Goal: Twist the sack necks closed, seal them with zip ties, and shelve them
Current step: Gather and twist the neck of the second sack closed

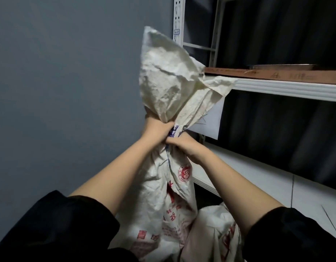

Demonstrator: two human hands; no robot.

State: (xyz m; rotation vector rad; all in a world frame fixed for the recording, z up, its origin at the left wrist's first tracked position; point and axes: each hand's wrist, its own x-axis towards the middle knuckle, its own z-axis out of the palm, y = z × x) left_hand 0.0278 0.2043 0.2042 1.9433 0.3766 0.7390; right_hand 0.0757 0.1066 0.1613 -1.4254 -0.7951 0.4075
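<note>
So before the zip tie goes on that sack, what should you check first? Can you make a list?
1. Both hands on the neck: ok. The left hand and right hand grip the sack at its bunched neck.
2. Neck gathered tight: ok, it is squeezed narrow between the hands.
3. Zip tie ready: cannot tell. A thin dark strand lies on the lower shelf, but it is too small to identify.
4. Loose top out of the way: not ok, the flap drapes against the upper shelf edge.
5. Shelf room: ok, bare board shows on the lower shelf.
</note>
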